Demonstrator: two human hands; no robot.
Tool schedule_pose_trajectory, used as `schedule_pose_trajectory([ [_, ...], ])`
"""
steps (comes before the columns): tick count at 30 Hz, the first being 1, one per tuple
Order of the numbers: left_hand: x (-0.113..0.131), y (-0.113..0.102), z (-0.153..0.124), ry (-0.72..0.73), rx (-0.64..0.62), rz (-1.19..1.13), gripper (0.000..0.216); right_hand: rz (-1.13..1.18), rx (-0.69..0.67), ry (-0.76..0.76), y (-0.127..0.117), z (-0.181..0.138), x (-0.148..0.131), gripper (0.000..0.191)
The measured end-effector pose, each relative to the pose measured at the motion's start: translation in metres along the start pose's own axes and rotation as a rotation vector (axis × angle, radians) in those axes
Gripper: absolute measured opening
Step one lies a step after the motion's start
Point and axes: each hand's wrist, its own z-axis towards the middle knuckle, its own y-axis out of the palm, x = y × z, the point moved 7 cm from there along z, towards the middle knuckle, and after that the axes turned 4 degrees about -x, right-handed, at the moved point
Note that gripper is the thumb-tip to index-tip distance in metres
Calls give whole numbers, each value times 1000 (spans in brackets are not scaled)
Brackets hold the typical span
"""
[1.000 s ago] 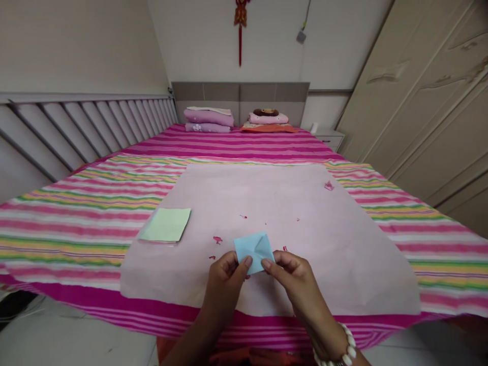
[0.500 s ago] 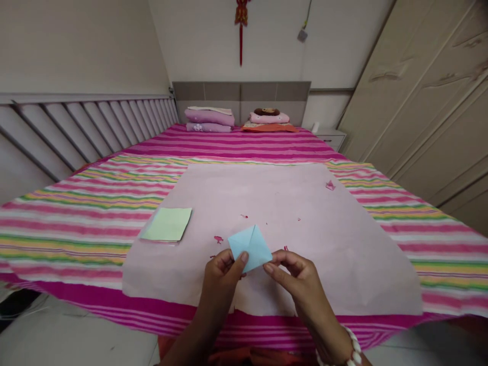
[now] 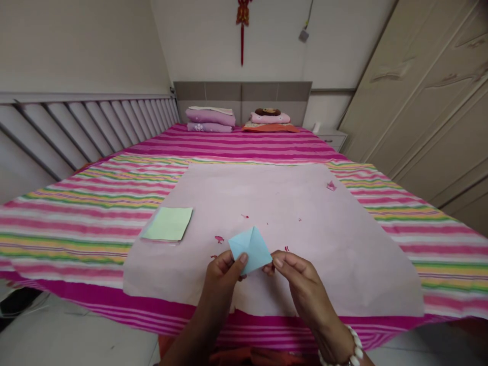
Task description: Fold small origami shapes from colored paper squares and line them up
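Pinching a folded blue paper (image 3: 250, 249) from both sides, the person's two hands hold it just above the near part of a large pale pink sheet (image 3: 324, 244) spread over the bed (image 3: 76, 203). The left hand (image 3: 223, 272) is closed on the paper's left lower edge, thumb tip on top and the other fingers curled beneath; the right hand (image 3: 295, 269) is closed on its right lower corner in the same way, with a white bead bracelet (image 3: 353, 348) on that wrist. The blue paper is folded small with a point facing away from the person, and a crease line runs down from that point. It is lifted off the pink sheet rather than lying flat, though how far cannot be told. To the left, well apart from the hands, a light green square of paper (image 3: 168, 223) lies flat across the pink sheet's left edge. Small pink paper scraps (image 3: 218, 238) are scattered on the sheet just beyond the blue paper, and another scrap (image 3: 331, 186) lies far off toward the right. The bed wears a striped cover in pink, green and yellow. At its far end, folded bedding and pillows (image 3: 211, 119) sit against the headboard (image 3: 244, 94), and a red ornament (image 3: 242, 20) hangs on the wall above.
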Motion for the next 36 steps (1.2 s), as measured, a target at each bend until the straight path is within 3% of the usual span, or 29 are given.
schedule_pose_trajectory([
  [3,-8,10,-1,-114,-121,-209,26,110,-60,18,3,2,5,17],
  [8,-35,37,-21,-504,-433,-588,24,281,-169,120,12,5,18,52],
  [12,-50,52,-42,-801,-552,-838,21,363,-284,168,24,4,20,32],
  [17,-56,58,-47,-863,-543,-915,16,369,-223,235,22,4,26,18],
  [19,-58,55,-46,-854,-540,-764,21,339,-211,232,20,4,25,16],
  [21,-57,45,-38,-763,-514,-466,29,303,-234,221,19,4,22,18],
  [24,-30,16,-12,-344,-295,32,24,185,-170,171,8,6,15,19],
  [25,-16,6,-6,-185,-200,125,23,135,-126,157,3,7,13,18],
  [27,4,-6,-1,-5,-92,185,33,56,-76,155,-2,8,11,18],
  [29,11,-3,1,28,-159,186,36,14,-69,160,0,9,11,18],
  [31,14,5,1,32,-247,216,27,-18,-51,146,3,9,9,17],
  [33,18,10,1,62,-247,258,16,-36,-9,124,4,9,7,17],
  [36,19,12,2,65,-201,261,20,-14,57,109,2,7,6,18],
])
